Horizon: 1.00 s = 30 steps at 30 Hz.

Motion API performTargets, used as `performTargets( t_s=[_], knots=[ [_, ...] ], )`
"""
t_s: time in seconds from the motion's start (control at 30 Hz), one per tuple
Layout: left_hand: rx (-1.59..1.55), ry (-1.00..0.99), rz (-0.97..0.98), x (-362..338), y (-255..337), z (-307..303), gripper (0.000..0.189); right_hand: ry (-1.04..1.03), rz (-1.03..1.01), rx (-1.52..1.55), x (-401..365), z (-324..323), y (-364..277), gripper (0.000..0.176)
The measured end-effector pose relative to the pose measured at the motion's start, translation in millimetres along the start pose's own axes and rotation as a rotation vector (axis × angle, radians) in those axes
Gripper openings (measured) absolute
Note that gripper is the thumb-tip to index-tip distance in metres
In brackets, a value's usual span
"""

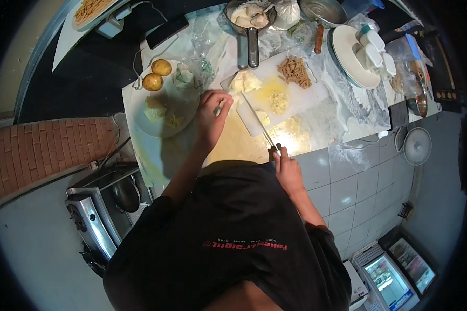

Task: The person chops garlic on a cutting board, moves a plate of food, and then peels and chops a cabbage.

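Right now the right hand (288, 168) is closed round the handle of a knife (260, 122) at the near edge of the worktop (238, 142), the blade slanting forward and leftward over the left end of a white cutting board (312, 98). Just beyond that left end is the left hand (214, 114), its fingers bent and the thumb brought toward them — whether anything is pinched between them I cannot tell.

On the cutting board, a pale yellow lump (245, 81) sits at the far left corner, beyond the knife tip. A smaller yellow piece (263, 118) lies beside the blade, toward the board's near edge. Finely chopped yellow bits (279, 102) form a heap near the middle, with a pile of brown strips (294, 72) toward the far edge.

Near the worktop's left edge, a round plate (140, 111) carries two potatoes (156, 75), a pale yellow chunk (154, 110) and some crumpled plastic. Along the far edge stand a black phone (167, 31) and a pan (252, 46) with pale lumps inside — its handle points toward the board. Near the right end, small white containers (371, 56) rest on a large white plate (345, 46).
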<state>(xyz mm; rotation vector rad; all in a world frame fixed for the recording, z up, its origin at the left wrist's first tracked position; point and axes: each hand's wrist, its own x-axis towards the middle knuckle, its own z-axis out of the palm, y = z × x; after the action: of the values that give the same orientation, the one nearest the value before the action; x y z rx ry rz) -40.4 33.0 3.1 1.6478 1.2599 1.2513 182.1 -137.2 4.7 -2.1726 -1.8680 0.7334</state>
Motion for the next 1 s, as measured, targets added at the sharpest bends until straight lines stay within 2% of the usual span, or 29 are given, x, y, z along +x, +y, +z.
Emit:
performTargets(
  t_s=[0.1, 0.23, 0.3, 0.33, 0.4, 0.53, 0.6, 0.63, 0.7, 0.87, 0.93, 0.97, 1.0],
  knots=[
    [-0.127, 0.085, 0.003, 23.2, 7.8, 10.2, 0.014, 0.027, 0.026, 0.13, -21.1, -1.1, 4.7, 0.027],
    [-0.16, 0.035, 0.04, 44.5, -13.1, 26.8, 0.018, 0.031, 0.162, 0.299, -37.0, -16.7, 2.2, 0.027],
    [0.192, -0.028, 0.246, 50.2, -16.0, 28.5, 0.022, 0.074, 0.202, 0.346, -40.6, -19.8, 3.6, 0.03],
    [0.184, -0.041, 0.25, 49.1, -12.3, 30.6, 0.022, 0.063, 0.225, 0.363, -41.3, -20.7, 5.1, 0.032],
    [0.383, 0.057, 0.371, 41.0, 0.0, 30.0, 0.029, 0.077, 0.22, 0.374, -41.8, -19.7, 8.8, 0.032],
    [0.531, -0.002, 0.347, 16.0, 13.6, 25.9, 0.037, 0.084, 0.24, 0.433, -38.4, -25.0, 1.0, 0.035],
    [0.479, -0.21, 0.436, 4.2, 11.6, 26.4, 0.032, 0.068, 0.258, 0.481, -34.3, -22.5, 4.3, 0.036],
    [0.478, -0.208, 0.433, 1.9, 11.7, 29.5, 0.032, 0.053, 0.273, 0.527, -33.3, -22.9, 5.6, 0.038],
    [0.285, -0.657, 0.495, -0.4, 12.9, 35.2, 0.031, 0.026, 0.286, 0.545, -30.8, -26.8, 5.7, 0.039],
    [0.303, -0.709, 0.524, 5.0, 1.2, 38.8, 0.026, 0.02, 0.29, 0.554, -28.1, -32.0, 7.3, 0.041],
    [0.387, -0.566, 0.395, -2.4, 6.3, 37.9, 0.026, 0.038, 0.279, 0.539, -27.5, -32.2, 5.9, 0.04],
    [0.389, -0.566, 0.398, -5.4, 6.8, 38.9, 0.026, 0.041, 0.277, 0.541, -27.1, -31.9, 4.8, 0.04],
    [0.397, -0.48, 0.385, -9.1, 6.9, 40.9, 0.026, 0.034, 0.272, 0.498, -27.3, -31.3, 3.6, 0.04]
  ],
)
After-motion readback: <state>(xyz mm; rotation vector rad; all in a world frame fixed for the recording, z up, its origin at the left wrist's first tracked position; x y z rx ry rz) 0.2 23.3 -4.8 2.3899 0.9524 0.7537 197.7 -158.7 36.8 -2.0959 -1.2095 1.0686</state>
